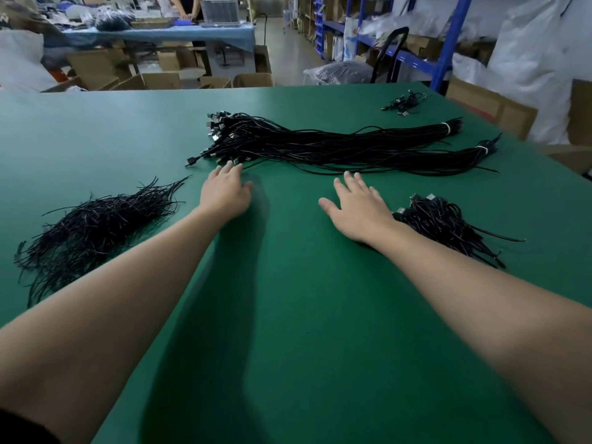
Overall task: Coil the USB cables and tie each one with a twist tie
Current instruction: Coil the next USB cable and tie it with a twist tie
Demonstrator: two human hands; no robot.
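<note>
On the table [288, 331], the long bundle of USB cables [320, 145] lies across the far middle, the pile of twist ties [96, 225] near left, a smaller heap of cables [448, 225] near right, and a small cable cluster [403, 102] far right. The left hand [226, 195] and right hand [355, 209] lie between the piles, before the bundle.

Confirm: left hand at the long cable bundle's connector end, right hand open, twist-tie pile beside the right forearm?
Wrong side. The head view shows the twist-tie pile beside the left forearm. The rest holds: left hand at the connector end of the USB cable bundle, right hand open.
</note>
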